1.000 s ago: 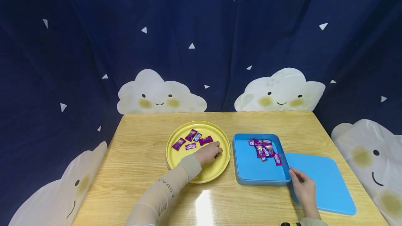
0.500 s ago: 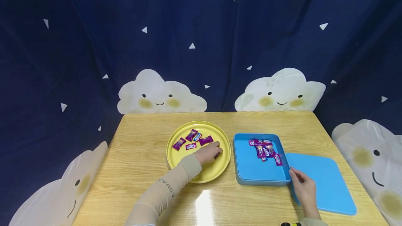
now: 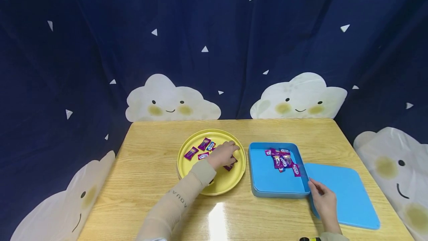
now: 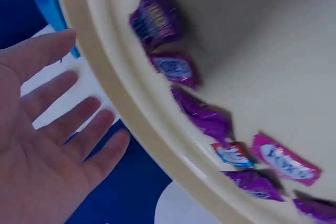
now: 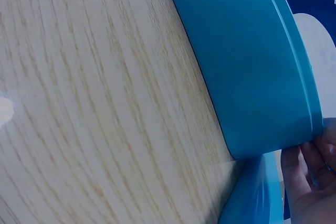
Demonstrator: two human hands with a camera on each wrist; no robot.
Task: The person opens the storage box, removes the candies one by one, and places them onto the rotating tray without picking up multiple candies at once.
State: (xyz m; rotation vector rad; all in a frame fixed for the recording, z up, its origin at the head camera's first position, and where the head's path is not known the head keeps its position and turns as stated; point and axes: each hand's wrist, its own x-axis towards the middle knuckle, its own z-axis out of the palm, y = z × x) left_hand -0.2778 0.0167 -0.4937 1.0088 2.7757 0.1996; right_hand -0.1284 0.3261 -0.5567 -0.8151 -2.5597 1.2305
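Note:
My left hand is over the right part of a round yellow tray. Its fingers are spread and hold nothing in the left wrist view. Just below the hand lies a purple wrapped candy. Several more wrapped candies, such as a purple one and a small blue-and-red one, lie on the tray; the arm hides part of it. My right hand grips the near right corner of a square blue box. Inside the box lies a pile of wrapped candies.
A flat blue lid lies on the wooden table, right of the box and partly under my right hand. A dark blue curtain with white clouds hangs behind the table and at its sides.
My left hand has let go of the purple candy, which now shows on the tray, and has shifted slightly up and away with its fingers opened. The right hand stays at the box corner.

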